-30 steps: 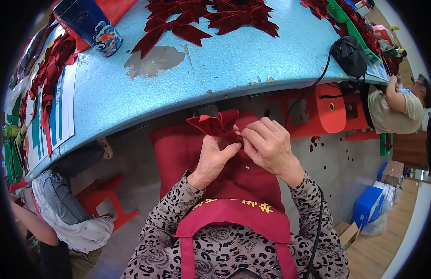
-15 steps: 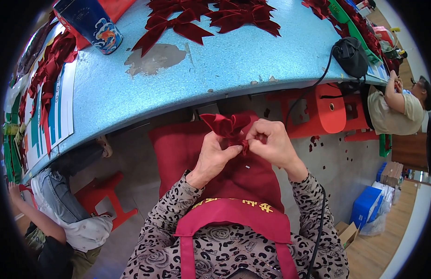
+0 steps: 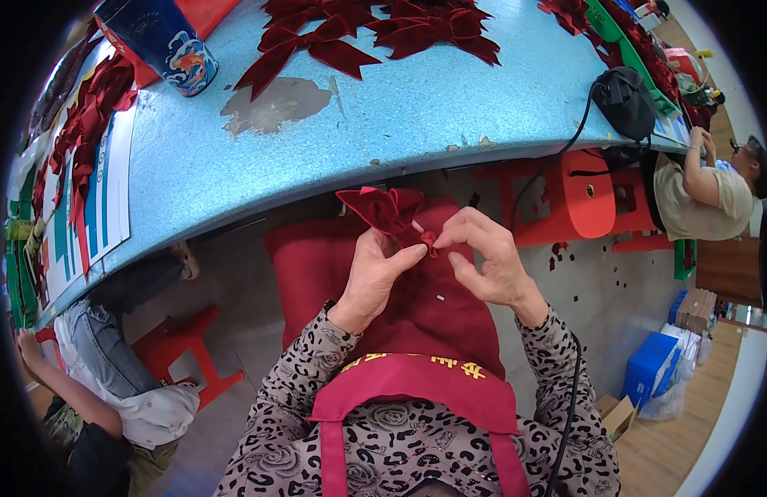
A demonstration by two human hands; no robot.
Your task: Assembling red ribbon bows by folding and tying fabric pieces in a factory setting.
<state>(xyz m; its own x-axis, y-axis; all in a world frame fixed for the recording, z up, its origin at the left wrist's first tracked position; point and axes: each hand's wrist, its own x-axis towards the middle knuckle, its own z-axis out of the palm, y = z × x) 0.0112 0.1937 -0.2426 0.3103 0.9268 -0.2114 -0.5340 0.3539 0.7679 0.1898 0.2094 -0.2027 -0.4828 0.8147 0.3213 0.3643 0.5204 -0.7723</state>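
A dark red velvet ribbon bow (image 3: 383, 209) is pinched in my left hand (image 3: 371, 277), above my apron-covered lap. Its loops fan upward past the fingers. The left thumb presses beside a small bunched knot of ribbon (image 3: 429, 242) at the bow's lower right. My right hand (image 3: 493, 261) is at that knot, with the index fingertip touching it. The right thumb stands apart from the index finger. Part of the bow is hidden behind my left fingers.
Finished-looking red bows (image 3: 309, 45) lie on the blue table (image 3: 383, 108), beside a dark blue cup (image 3: 164, 50). A black pouch (image 3: 624, 101) with a cable sits at the right edge. Red stools (image 3: 586, 199) stand below. Other people sit at left and right.
The bow has tilted leftward in my left hand, its loops spreading. My right thumb has moved away from the index finger, opening the earlier pinch at the knot.
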